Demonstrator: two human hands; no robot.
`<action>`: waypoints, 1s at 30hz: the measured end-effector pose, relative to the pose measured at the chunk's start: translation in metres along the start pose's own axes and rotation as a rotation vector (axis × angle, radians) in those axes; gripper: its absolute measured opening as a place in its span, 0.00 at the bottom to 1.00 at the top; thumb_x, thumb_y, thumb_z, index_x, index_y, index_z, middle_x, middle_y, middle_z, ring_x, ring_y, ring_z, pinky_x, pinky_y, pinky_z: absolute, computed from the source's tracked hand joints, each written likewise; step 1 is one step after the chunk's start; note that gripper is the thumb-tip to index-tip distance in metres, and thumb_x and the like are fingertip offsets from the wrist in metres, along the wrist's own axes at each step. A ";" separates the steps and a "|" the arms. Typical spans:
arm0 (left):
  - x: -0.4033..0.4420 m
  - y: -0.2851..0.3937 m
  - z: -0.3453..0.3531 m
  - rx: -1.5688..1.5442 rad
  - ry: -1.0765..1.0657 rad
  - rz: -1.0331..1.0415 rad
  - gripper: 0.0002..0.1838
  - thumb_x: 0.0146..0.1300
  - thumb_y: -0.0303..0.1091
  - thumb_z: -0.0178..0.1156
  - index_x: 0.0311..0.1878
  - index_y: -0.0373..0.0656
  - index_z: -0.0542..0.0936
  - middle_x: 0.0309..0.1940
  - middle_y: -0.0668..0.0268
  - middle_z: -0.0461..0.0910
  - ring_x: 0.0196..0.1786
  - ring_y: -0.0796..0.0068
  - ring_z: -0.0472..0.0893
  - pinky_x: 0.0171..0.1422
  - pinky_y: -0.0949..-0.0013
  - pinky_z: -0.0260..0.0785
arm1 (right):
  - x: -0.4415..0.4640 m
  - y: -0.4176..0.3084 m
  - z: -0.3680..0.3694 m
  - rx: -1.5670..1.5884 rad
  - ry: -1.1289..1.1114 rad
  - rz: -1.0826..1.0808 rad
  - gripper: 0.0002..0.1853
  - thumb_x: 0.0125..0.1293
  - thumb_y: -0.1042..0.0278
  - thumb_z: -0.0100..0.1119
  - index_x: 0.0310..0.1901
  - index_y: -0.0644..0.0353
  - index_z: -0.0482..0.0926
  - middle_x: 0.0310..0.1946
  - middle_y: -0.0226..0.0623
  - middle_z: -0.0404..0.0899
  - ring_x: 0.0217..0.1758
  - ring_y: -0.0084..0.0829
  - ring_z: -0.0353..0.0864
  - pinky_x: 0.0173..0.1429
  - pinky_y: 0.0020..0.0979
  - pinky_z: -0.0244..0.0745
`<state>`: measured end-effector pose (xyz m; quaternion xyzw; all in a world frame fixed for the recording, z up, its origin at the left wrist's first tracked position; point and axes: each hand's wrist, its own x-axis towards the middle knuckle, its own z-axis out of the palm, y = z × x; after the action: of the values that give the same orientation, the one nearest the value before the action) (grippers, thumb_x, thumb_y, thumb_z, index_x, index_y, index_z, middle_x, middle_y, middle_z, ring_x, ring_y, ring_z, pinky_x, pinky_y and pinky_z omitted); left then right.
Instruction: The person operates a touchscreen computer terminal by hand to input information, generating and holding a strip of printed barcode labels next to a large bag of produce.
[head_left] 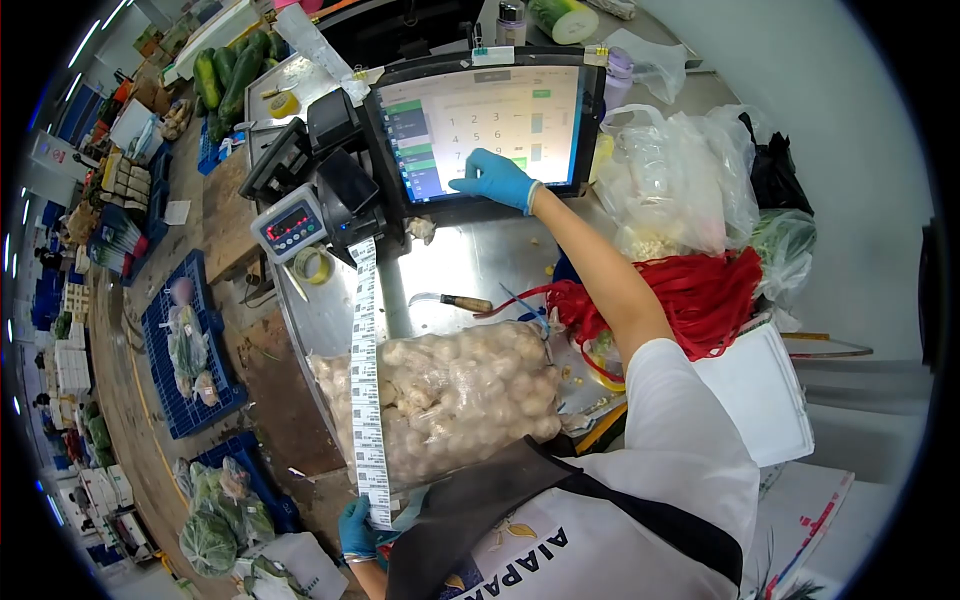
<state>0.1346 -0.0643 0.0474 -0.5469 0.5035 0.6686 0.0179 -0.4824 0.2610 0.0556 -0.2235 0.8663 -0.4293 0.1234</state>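
Observation:
My right hand (500,183), in a blue glove, is at the lit touchscreen (480,130), one finger stretched out over its lower part near the number keys. Nothing is held in it. Low in the view, my left hand (357,528), also gloved in blue, has its fingers closed on the lower end of a long strip of printed labels (368,400). Upward, that strip runs to the black label printer (350,205). Beneath the strip lies a large clear bag of pale bulbs (460,390), apparently garlic, on the steel table (440,260).
A curved knife with a wooden handle (465,302) lies behind the bag. Red straps (700,300) and plastic bags (670,180) are piled at the right. Left of the printer are a scale display (290,222) and yellow tape (311,265). Blue pallets (190,340) stand on the floor.

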 end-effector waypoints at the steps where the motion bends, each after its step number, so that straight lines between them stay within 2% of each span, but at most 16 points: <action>1: 0.003 -0.003 -0.004 0.000 -0.007 0.003 0.09 0.67 0.34 0.67 0.35 0.38 0.85 0.29 0.66 0.84 0.27 0.76 0.79 0.34 0.72 0.71 | 0.007 -0.003 0.002 -0.019 0.013 -0.028 0.26 0.61 0.40 0.70 0.33 0.59 0.81 0.39 0.43 0.79 0.44 0.39 0.80 0.55 0.35 0.75; 3: 0.007 -0.008 -0.010 0.010 -0.018 0.012 0.09 0.67 0.34 0.67 0.35 0.38 0.85 0.29 0.66 0.84 0.27 0.76 0.79 0.34 0.72 0.71 | 0.027 -0.007 0.006 -0.053 0.040 -0.080 0.26 0.60 0.39 0.70 0.34 0.59 0.81 0.40 0.43 0.79 0.43 0.39 0.80 0.54 0.35 0.75; 6: 0.009 -0.012 -0.014 0.024 -0.026 0.026 0.09 0.67 0.34 0.67 0.36 0.38 0.85 0.29 0.66 0.84 0.28 0.76 0.79 0.34 0.72 0.70 | 0.047 -0.025 0.005 0.003 0.095 -0.068 0.26 0.61 0.39 0.69 0.36 0.59 0.80 0.39 0.40 0.80 0.44 0.38 0.79 0.58 0.36 0.74; 8: 0.008 -0.012 -0.015 0.026 -0.036 0.019 0.09 0.67 0.34 0.67 0.36 0.37 0.85 0.30 0.66 0.84 0.28 0.76 0.79 0.34 0.72 0.71 | 0.049 -0.030 0.008 0.043 0.104 -0.023 0.26 0.60 0.39 0.70 0.35 0.59 0.80 0.41 0.41 0.80 0.45 0.40 0.79 0.57 0.36 0.75; 10: 0.005 -0.011 -0.013 0.026 -0.047 -0.001 0.08 0.70 0.33 0.64 0.39 0.39 0.84 0.33 0.65 0.85 0.32 0.74 0.81 0.39 0.71 0.74 | 0.037 -0.024 0.019 0.097 0.116 -0.026 0.26 0.59 0.40 0.71 0.32 0.59 0.80 0.43 0.45 0.79 0.45 0.43 0.80 0.55 0.36 0.76; 11: 0.003 -0.012 -0.013 0.025 -0.052 -0.014 0.08 0.71 0.33 0.62 0.40 0.39 0.84 0.35 0.64 0.86 0.34 0.73 0.83 0.42 0.70 0.75 | 0.029 -0.016 0.025 0.016 0.106 -0.093 0.25 0.60 0.41 0.70 0.33 0.60 0.80 0.46 0.45 0.78 0.46 0.42 0.80 0.57 0.36 0.75; 12: 0.005 -0.014 -0.014 0.013 -0.054 -0.032 0.08 0.71 0.33 0.62 0.40 0.39 0.84 0.35 0.64 0.86 0.34 0.73 0.83 0.42 0.70 0.76 | 0.008 -0.024 0.023 0.042 0.076 -0.018 0.25 0.61 0.42 0.70 0.34 0.60 0.80 0.48 0.45 0.77 0.48 0.41 0.80 0.58 0.36 0.74; 14: 0.008 -0.018 -0.017 -0.012 -0.056 -0.069 0.08 0.71 0.34 0.61 0.41 0.39 0.85 0.36 0.64 0.86 0.34 0.72 0.83 0.43 0.69 0.76 | -0.007 0.006 0.033 0.020 0.098 0.012 0.24 0.61 0.42 0.71 0.32 0.59 0.79 0.45 0.44 0.79 0.45 0.40 0.81 0.56 0.36 0.75; 17: 0.008 -0.015 -0.016 0.009 -0.046 -0.074 0.09 0.72 0.34 0.61 0.41 0.39 0.84 0.37 0.63 0.87 0.35 0.71 0.84 0.44 0.68 0.77 | -0.027 0.035 0.021 0.094 0.040 0.234 0.23 0.61 0.43 0.71 0.32 0.58 0.79 0.38 0.43 0.82 0.40 0.38 0.82 0.53 0.35 0.77; 21: 0.015 -0.018 -0.024 0.003 -0.075 -0.048 0.09 0.71 0.34 0.62 0.40 0.38 0.85 0.37 0.62 0.87 0.35 0.71 0.84 0.44 0.68 0.77 | -0.023 0.069 0.006 0.013 0.193 0.187 0.22 0.61 0.45 0.72 0.31 0.58 0.79 0.29 0.40 0.82 0.35 0.35 0.83 0.49 0.33 0.78; 23: 0.020 -0.023 -0.031 0.017 -0.079 -0.035 0.08 0.71 0.34 0.62 0.40 0.38 0.85 0.37 0.62 0.87 0.35 0.71 0.84 0.44 0.67 0.77 | -0.023 0.072 0.002 0.045 0.164 0.207 0.22 0.60 0.45 0.72 0.30 0.58 0.79 0.30 0.39 0.82 0.35 0.34 0.82 0.48 0.33 0.78; 26: 0.004 -0.010 -0.010 -0.006 -0.012 -0.009 0.09 0.66 0.34 0.68 0.36 0.39 0.83 0.29 0.66 0.83 0.29 0.74 0.78 0.35 0.70 0.71 | -0.028 0.059 0.004 0.090 0.133 0.203 0.22 0.60 0.44 0.72 0.30 0.58 0.79 0.30 0.39 0.82 0.33 0.33 0.81 0.47 0.33 0.77; 30: 0.003 -0.012 -0.013 -0.002 -0.032 -0.020 0.08 0.67 0.34 0.68 0.34 0.41 0.82 0.29 0.67 0.82 0.29 0.74 0.78 0.35 0.69 0.70 | -0.042 0.059 0.023 0.107 0.133 0.165 0.23 0.60 0.44 0.72 0.29 0.58 0.79 0.28 0.38 0.80 0.31 0.32 0.77 0.44 0.33 0.76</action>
<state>0.1493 -0.0691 0.0383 -0.5411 0.4969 0.6777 0.0323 -0.4536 0.2974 -0.0041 -0.1157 0.8639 -0.4772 0.1123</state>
